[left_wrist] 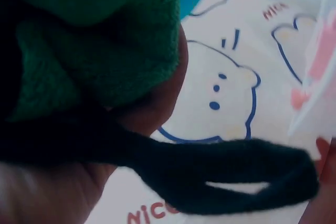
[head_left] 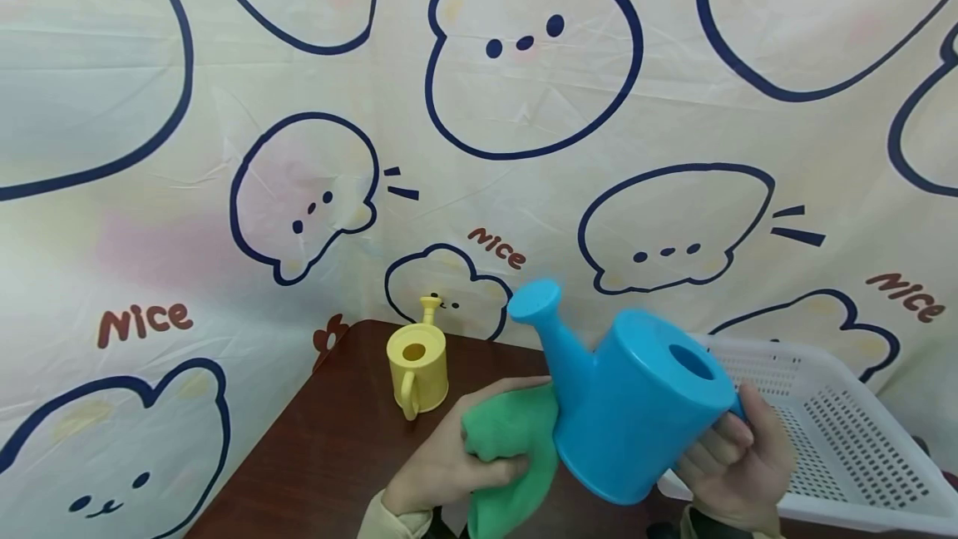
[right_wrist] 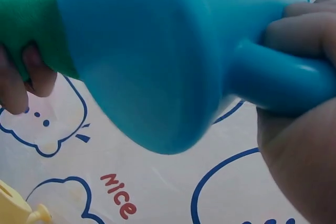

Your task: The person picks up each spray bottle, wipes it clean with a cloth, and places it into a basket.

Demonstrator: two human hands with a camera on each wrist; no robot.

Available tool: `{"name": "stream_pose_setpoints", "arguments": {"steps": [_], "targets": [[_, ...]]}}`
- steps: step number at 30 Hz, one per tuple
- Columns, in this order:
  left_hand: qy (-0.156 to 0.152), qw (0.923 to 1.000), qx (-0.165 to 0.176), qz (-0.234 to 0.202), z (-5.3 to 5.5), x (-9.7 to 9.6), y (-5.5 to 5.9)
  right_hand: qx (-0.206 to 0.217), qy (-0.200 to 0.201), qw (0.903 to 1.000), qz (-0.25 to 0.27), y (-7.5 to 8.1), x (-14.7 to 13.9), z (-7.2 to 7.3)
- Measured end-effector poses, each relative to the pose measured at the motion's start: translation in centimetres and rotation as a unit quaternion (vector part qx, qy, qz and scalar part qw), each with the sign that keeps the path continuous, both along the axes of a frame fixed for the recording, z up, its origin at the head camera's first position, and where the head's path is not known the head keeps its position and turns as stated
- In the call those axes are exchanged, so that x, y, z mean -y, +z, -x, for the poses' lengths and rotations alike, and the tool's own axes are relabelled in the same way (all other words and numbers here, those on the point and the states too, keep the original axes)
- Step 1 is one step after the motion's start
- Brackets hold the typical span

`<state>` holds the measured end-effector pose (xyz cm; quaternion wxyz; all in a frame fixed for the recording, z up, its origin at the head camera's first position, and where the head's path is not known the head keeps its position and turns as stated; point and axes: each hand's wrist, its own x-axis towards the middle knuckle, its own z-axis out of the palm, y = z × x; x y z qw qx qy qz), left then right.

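Note:
A blue watering can (head_left: 636, 406) is held up, tilted, above the brown table, its spout toward the upper left. My right hand (head_left: 741, 464) grips its handle (right_wrist: 283, 80), fingers curled round it in the right wrist view. In my left hand (head_left: 441, 447) is a green cloth (head_left: 516, 447), bunched between thumb and fingers and touching the can's side beneath the spout. The cloth (left_wrist: 105, 51) fills much of the left wrist view, with fuzzy pile showing. A small yellow watering can (head_left: 419, 364) stands upright on the table, beyond the left hand.
The brown table (head_left: 299, 447) has its left edge along a cartoon-printed sheet (head_left: 509, 206) that hangs behind. At the right stands a white perforated basket (head_left: 846, 431), close beside the right hand. A dark strap loop (left_wrist: 252, 177) hangs near the left wrist.

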<state>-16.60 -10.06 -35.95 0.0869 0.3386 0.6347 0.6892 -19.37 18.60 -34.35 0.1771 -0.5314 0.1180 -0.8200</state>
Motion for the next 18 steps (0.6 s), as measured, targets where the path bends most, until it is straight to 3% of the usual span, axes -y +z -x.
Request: {"name": "stream_pose_setpoints", "arguments": {"steps": [3,9,13,16,18], "targets": [[-0.021,0.9992,0.030,-0.013,0.1,0.3,0.0,0.029,-0.005,0.9993,-0.024,-0.6,-0.6,0.4],[-0.080,0.9938,0.025,-0.074,0.2,1.2,-0.7,0.071,0.016,0.9958,-0.055,-1.4,-1.0,1.0],[-0.112,0.9870,0.041,-0.108,0.1,1.8,-1.2,0.089,0.033,0.9940,-0.054,-1.5,-0.6,1.0],[-0.149,0.9770,0.036,-0.148,0.0,2.1,-1.7,0.104,0.060,0.9914,-0.053,-1.5,-0.3,1.0],[-0.187,0.9632,0.033,-0.190,-0.2,2.1,-1.9,0.115,0.081,0.9886,-0.054,-1.6,-0.1,1.0]]}}
